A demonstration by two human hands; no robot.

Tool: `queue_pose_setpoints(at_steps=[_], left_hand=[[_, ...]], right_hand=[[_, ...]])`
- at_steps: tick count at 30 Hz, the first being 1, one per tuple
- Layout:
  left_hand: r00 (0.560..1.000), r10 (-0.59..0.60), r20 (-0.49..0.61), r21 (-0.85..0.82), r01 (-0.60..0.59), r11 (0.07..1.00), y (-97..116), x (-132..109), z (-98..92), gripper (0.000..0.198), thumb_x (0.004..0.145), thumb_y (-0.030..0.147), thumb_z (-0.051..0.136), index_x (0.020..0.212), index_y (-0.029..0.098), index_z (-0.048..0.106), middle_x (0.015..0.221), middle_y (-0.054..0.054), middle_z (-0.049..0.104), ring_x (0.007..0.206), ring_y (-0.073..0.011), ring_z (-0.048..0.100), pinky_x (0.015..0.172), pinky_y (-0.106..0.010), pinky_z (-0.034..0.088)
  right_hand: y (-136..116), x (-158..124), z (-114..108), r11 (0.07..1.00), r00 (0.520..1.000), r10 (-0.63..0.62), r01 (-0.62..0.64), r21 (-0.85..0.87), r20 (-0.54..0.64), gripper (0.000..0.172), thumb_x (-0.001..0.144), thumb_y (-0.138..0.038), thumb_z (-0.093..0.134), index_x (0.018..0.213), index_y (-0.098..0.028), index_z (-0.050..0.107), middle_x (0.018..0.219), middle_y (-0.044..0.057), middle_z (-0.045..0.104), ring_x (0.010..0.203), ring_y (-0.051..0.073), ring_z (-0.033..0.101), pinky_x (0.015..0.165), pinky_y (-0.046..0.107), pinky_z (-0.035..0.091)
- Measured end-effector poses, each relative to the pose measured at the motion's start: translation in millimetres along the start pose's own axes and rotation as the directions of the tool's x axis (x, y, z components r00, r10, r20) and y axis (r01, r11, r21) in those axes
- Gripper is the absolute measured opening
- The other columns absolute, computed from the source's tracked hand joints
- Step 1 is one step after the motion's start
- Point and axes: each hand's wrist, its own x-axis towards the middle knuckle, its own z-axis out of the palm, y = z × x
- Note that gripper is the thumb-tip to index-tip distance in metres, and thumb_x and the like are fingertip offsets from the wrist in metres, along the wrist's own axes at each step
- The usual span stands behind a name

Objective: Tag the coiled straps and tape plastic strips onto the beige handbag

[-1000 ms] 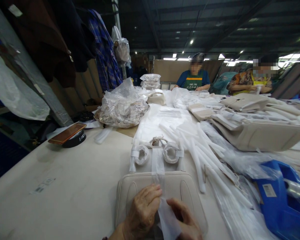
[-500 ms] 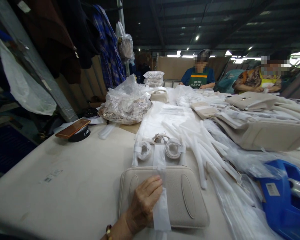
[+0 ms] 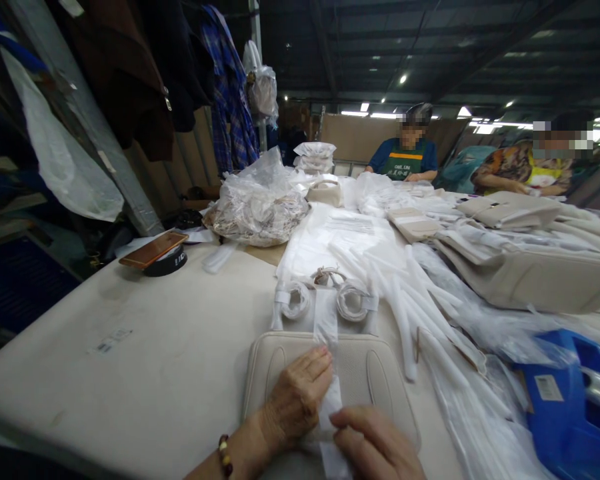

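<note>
A beige bag with a piped edge and oval stitched outlines lies in front of me. Down its middle runs a white strip of wrapping. My left hand lies over the bag's face, fingers stretched and close together, fingertips pressing at the strip. Low on the strip is my right hand, index finger reaching to its edge and the other fingers bent; its thumb is hidden. Two wrapped handle coils rest beyond the bag's top edge.
At right stand a blue tape dispenser and long white wrapping sleeves. Farther back are beige bag pieces and a plastic bag of cords. A phone rests on a black tape roll at left. Two people work across the table.
My right hand has come into view from below and reached the lower strip. My left hand stays on the bag. The whole view has shifted slightly.
</note>
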Motion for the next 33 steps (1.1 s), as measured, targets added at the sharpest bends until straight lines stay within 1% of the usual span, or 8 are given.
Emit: queue_pose_setpoints(at_steps=[4,10,14,18,21,25,29,33], left_hand=[[0.999,-0.008,0.050,-0.067,0.011,0.998,-1.8,-0.7,-3.4,0.030,0.091,0.015,0.035,0.104,0.007,0.061,0.110,-0.015,0.067,0.113,-0.0204,0.058,0.099,-0.035,0.050],[0.999,0.037,-0.033,-0.135,-0.041,0.990,-1.8,-0.9,-2.9,0.031,0.091,0.009,0.032,0.095,0.005,0.063,0.107,-0.015,0.067,0.113,-0.0196,0.057,0.103,-0.031,0.045],[0.992,0.081,0.099,-0.250,-0.054,0.967,-1.7,1.1,-14.8,0.024,0.087,0.009,0.039,0.096,0.007,0.061,0.111,-0.015,0.065,0.115,-0.0212,0.055,0.105,-0.032,0.042],[0.950,0.147,0.275,-0.404,-0.025,0.914,-4.3,2.3,-36.9,0.015,0.079,0.007,0.046,0.078,0.013,0.060,0.089,-0.008,0.067,0.097,-0.0180,0.063,0.101,-0.030,0.044],[0.963,0.047,0.266,-0.493,0.094,0.865,-9.5,6.9,-46.4,0.020,0.072,0.002,0.045,0.078,0.015,0.059,0.080,-0.005,0.066,0.080,-0.0141,0.064,0.084,-0.024,0.052],[0.981,-0.103,0.164,-0.250,0.143,0.958,-19.7,16.4,-38.7,0.028,0.082,0.003,0.044,0.104,0.012,0.060,0.105,-0.011,0.066,0.103,-0.0208,0.059,0.090,-0.034,0.050],[0.952,-0.044,0.302,-0.112,0.082,0.990,-28.5,15.7,-23.0,0.034,0.081,0.017,0.062,0.113,0.010,0.056,0.115,-0.012,0.064,0.110,-0.0257,0.055,0.095,-0.040,0.047],[0.938,-0.055,0.342,-0.110,0.098,0.989,-32.0,11.0,-19.3,0.044,0.077,0.027,0.070,0.115,0.011,0.056,0.118,-0.011,0.063,0.113,-0.0248,0.053,0.098,-0.039,0.044]], right_hand=[[34.3,22.8,9.1,0.993,0.996,-0.042,0.033,-0.115,-0.080,0.022,0.089,-0.009,0.036,0.092,-0.016,0.057,0.113,0.016,0.064,0.107,0.021,0.060,0.082,0.032,0.054],[58.8,17.6,16.2,0.990,0.996,-0.065,0.073,-0.121,0.068,0.029,0.092,-0.010,0.031,0.113,-0.013,0.052,0.119,0.013,0.063,0.127,0.022,0.045,0.102,0.043,0.043],[60.3,14.6,6.8,0.999,0.971,0.037,-0.038,-0.001,0.237,0.033,0.095,-0.021,0.039,0.127,-0.015,0.047,0.127,0.012,0.059,0.130,0.021,0.042,0.108,0.045,0.037],[61.7,10.8,5.0,0.994,0.943,0.094,-0.109,0.028,0.318,0.038,0.096,-0.018,0.039,0.133,-0.017,0.043,0.133,0.011,0.054,0.134,0.021,0.035,0.111,0.047,0.033],[64.6,4.5,9.5,0.996,0.938,0.076,-0.085,0.011,0.339,0.043,0.094,-0.014,0.038,0.137,-0.017,0.038,0.137,0.011,0.050,0.136,0.021,0.031,0.112,0.049,0.029],[67.0,4.6,11.3,0.997,0.936,0.080,-0.074,-0.030,0.342,0.047,0.092,-0.010,0.038,0.138,-0.016,0.036,0.138,0.013,0.048,0.135,0.020,0.032,0.112,0.049,0.030],[62.8,10.5,7.2,0.999,0.950,0.019,-0.009,-0.034,0.313,0.044,0.092,-0.011,0.035,0.136,-0.012,0.037,0.131,0.015,0.055,0.130,0.020,0.041,0.109,0.045,0.035],[36.4,-2.0,7.9,0.988,0.979,-0.154,0.153,0.018,0.136,0.027,0.096,-0.016,0.031,0.111,-0.018,0.054,0.103,0.007,0.070,0.108,0.018,0.061,0.092,0.033,0.052]])
